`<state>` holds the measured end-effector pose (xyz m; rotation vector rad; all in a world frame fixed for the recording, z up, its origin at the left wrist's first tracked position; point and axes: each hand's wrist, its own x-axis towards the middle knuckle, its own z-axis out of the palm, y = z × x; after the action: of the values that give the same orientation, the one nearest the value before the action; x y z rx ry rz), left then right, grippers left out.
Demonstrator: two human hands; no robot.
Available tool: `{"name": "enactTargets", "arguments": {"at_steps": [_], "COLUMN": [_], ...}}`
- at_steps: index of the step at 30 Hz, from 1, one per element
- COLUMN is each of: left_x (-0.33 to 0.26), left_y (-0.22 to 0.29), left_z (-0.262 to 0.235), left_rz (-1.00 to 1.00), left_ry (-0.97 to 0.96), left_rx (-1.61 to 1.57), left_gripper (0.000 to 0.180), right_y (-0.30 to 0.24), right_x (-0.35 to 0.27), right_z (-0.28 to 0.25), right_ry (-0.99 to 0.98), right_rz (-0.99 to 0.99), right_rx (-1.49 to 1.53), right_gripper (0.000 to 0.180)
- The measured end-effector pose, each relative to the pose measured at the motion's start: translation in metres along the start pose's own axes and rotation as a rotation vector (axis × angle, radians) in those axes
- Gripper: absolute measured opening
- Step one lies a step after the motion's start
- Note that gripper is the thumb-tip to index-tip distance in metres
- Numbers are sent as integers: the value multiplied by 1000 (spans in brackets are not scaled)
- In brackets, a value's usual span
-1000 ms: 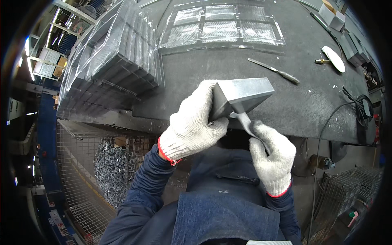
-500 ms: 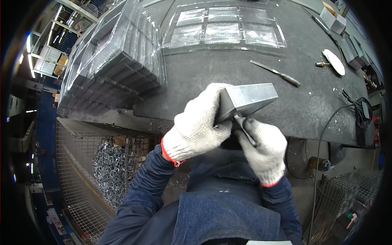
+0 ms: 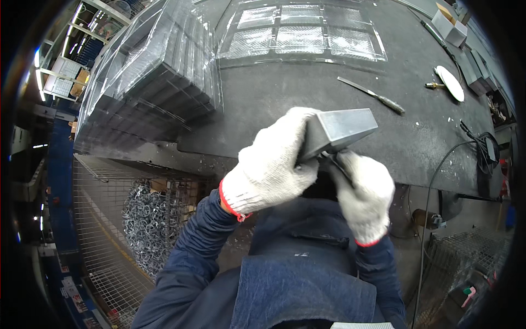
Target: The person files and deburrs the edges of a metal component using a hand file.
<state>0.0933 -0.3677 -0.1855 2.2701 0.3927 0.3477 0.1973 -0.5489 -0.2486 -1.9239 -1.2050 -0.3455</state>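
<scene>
My left hand, in a white knit glove with a red cuff, is closed around a grey metal box-shaped part. The part is tilted in the air above the near edge of the workbench. My right hand, gloved alike, is closed just below the part's near lower edge. A thin dark object shows between its fingers, reaching up to the metal; its kind is too blurred to tell. Beyond the part lies a flat hand file with a worn handle.
Stacked clear plastic trays rise at the left; another tray lies at the back. A white disc, a small carton and a coiled cable are at the right. A wire basket with metal pieces stands lower left.
Both hands and the metal part have shifted slightly to the right. My right hand has turned a little, and the pale strip at its fingers now looks dark.
</scene>
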Motion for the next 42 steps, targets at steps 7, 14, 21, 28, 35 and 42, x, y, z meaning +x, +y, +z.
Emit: {"name": "enactTargets", "arguments": {"at_steps": [7,14,21,28,35,42], "left_x": [-2,-6,-2,-6,-7,-4], "left_y": [-9,-14,-17,-16,-14,-5], "left_z": [-1,0,2,1,5,1], "left_rz": [-3,34,11,-43,-12,-23], "left_ry": [21,34,57,66,54,22], "left_rx": [-42,-18,-37,-76,-67,-83], "left_gripper": [57,58,57,54,53,55], "right_y": [-8,-8,-11,-11,-10,-15], "right_x": [12,0,-23,-16,7,13], "right_z": [-30,-31,-38,-28,-9,-23], "right_ry": [-173,-75,40,58,-30,-69], "right_rz": [57,-11,155,141,-129,-166], "right_rx": [55,164,188,196,-163,-169], "right_gripper": [26,35,34,39,25,19]}}
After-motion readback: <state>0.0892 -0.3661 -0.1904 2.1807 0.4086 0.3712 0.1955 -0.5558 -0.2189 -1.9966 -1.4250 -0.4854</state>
